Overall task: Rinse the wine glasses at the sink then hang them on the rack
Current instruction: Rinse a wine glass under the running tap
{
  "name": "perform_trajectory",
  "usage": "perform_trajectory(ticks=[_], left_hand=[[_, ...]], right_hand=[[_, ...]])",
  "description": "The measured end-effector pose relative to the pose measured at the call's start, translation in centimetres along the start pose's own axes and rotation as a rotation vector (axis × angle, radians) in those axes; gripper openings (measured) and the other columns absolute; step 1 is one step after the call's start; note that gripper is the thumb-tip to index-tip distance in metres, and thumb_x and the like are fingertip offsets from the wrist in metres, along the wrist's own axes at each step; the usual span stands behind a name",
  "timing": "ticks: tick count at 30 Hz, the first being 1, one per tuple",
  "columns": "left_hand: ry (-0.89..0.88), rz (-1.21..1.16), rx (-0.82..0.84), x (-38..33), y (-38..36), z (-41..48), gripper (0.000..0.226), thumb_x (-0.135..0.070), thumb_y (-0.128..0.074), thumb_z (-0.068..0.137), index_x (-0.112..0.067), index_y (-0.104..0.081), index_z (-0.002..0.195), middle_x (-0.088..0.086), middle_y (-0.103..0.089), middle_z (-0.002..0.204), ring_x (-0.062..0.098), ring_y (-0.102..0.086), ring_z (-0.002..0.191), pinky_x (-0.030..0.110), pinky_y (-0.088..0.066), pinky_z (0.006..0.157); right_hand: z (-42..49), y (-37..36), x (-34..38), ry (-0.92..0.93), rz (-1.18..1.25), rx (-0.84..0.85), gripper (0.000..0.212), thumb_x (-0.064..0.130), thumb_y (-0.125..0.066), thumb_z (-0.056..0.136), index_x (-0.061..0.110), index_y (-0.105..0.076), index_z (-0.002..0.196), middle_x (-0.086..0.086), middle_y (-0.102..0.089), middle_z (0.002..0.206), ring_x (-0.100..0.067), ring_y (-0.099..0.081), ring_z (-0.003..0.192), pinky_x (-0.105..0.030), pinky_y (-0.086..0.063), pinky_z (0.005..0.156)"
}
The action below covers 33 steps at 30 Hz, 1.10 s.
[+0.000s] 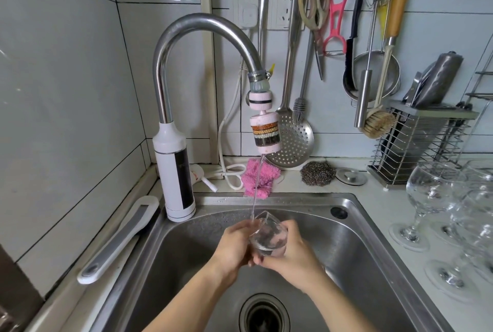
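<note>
Fingers (237,227) of the left hand (234,245) and right hand (292,254) clasp a wine glass (269,237). Water (256,190) streams onto its rim above them.

Tilted wine glass (269,235) held over sink (354,227), bowl between the fingers of left hand (234,243) and right hand (292,254), both curled round it; water stream (257,185) from faucet filter (265,131) met the rim just above the left fingers; spare glasses (429,193) stood well right of the fingers.
</note>
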<state>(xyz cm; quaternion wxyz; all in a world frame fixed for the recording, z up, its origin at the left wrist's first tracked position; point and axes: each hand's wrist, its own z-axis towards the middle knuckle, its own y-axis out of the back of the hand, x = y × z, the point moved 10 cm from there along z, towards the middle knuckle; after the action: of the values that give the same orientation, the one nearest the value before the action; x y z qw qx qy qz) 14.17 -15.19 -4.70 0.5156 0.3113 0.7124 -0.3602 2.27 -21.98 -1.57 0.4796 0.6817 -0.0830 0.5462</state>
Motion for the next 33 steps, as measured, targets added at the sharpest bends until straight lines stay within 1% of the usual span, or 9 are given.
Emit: perform_trajectory(ticks=[3,6,10,16,20,23,25,29,33], left_hand=[[0.017,0.000,-0.015,0.0,0.2,0.0,0.023,-0.022,-0.055,0.101,-0.004,-0.070,0.101,0.009,-0.063,0.061,0.021,-0.048,0.043,0.026,-0.031,0.043],[0.021,-0.005,-0.013,0.1,0.2,-0.1,0.022,-0.014,-0.051,0.100,-0.005,-0.070,0.105,0.007,-0.065,0.062,0.020,-0.048,0.040,0.024,-0.030,0.041],[-0.037,0.042,-0.064,-0.4,0.9,-0.1,0.024,-0.010,-0.050,0.104,-0.004,-0.073,0.099,0.018,-0.067,0.065,0.018,-0.047,0.033,0.022,-0.030,0.036],[-0.044,0.008,-0.051,-0.2,0.8,0.1,0.037,-0.027,-0.053,0.105,0.000,-0.073,0.089,0.019,-0.053,0.051,0.021,-0.040,0.032,0.025,-0.032,0.042],[-0.038,-0.004,-0.016,-0.4,0.2,-0.1,0.025,-0.027,-0.061,0.100,-0.004,-0.068,0.102,0.020,-0.060,0.066,0.021,-0.047,0.040,0.026,-0.033,0.043],[-0.033,0.012,-0.010,-0.4,-0.1,-0.2,0.020,-0.025,-0.055,0.103,-0.010,-0.067,0.097,0.017,-0.060,0.066,0.020,-0.047,0.037,0.023,-0.032,0.040],[-0.043,0.012,-0.028,-0.5,0.2,-0.2,0.021,-0.016,-0.050,0.103,-0.009,-0.068,0.094,0.016,-0.062,0.064,0.020,-0.046,0.035,0.022,-0.032,0.038],[-0.064,0.027,-0.046,-0.5,0.7,0.1,0.021,-0.014,-0.051,0.103,-0.005,-0.070,0.099,0.023,-0.061,0.066,0.021,-0.046,0.035,0.023,-0.032,0.040],[-0.017,0.000,-0.019,0.0,0.3,0.3,0.031,-0.034,-0.055,0.102,-0.008,-0.070,0.105,0.017,-0.059,0.065,0.021,-0.049,0.043,0.026,-0.034,0.043]], right_hand=[[0.2,0.0,0.3,0.004,0.035,0.007,0.060,0.017,-0.075,0.065,0.033,-0.046,0.115,0.013,-0.065,0.104,0.008,-0.060,0.092,-0.004,-0.041,0.070],[0.2,0.1,0.4,0.014,-0.014,0.007,0.057,0.010,-0.071,0.065,0.027,-0.053,0.116,0.011,-0.065,0.106,0.005,-0.059,0.095,-0.004,-0.042,0.072],[0.0,0.0,-0.1,-0.040,-0.003,0.045,0.058,0.022,-0.084,0.054,0.030,-0.061,0.107,0.012,-0.073,0.092,0.002,-0.067,0.080,-0.018,-0.053,0.072],[-0.2,-0.3,0.1,-0.045,-0.033,0.062,0.066,0.049,-0.087,0.042,0.030,-0.053,0.096,0.010,-0.072,0.086,0.002,-0.067,0.069,-0.012,-0.046,0.060],[-0.2,0.1,-0.3,-0.068,-0.024,0.040,0.060,0.041,-0.087,0.053,0.030,-0.050,0.099,0.013,-0.068,0.091,0.002,-0.064,0.074,-0.014,-0.044,0.062],[0.0,-0.3,-0.5,-0.063,-0.051,0.056,0.051,0.029,-0.076,0.062,0.029,-0.049,0.106,0.010,-0.065,0.095,-0.002,-0.063,0.081,-0.022,-0.051,0.073],[0.0,-0.5,-0.5,-0.055,-0.075,0.063,0.050,0.024,-0.077,0.066,0.030,-0.049,0.107,0.009,-0.064,0.094,0.000,-0.062,0.079,-0.018,-0.048,0.071],[0.0,0.0,-0.7,-0.083,-0.061,0.045,0.056,0.035,-0.087,0.055,0.030,-0.054,0.101,0.006,-0.070,0.083,-0.001,-0.065,0.073,-0.016,-0.047,0.063],[-0.2,0.3,-0.4,-0.064,-0.055,0.033,0.070,0.046,-0.092,0.049,0.029,-0.046,0.099,0.007,-0.070,0.084,0.002,-0.067,0.071,-0.014,-0.045,0.061]])
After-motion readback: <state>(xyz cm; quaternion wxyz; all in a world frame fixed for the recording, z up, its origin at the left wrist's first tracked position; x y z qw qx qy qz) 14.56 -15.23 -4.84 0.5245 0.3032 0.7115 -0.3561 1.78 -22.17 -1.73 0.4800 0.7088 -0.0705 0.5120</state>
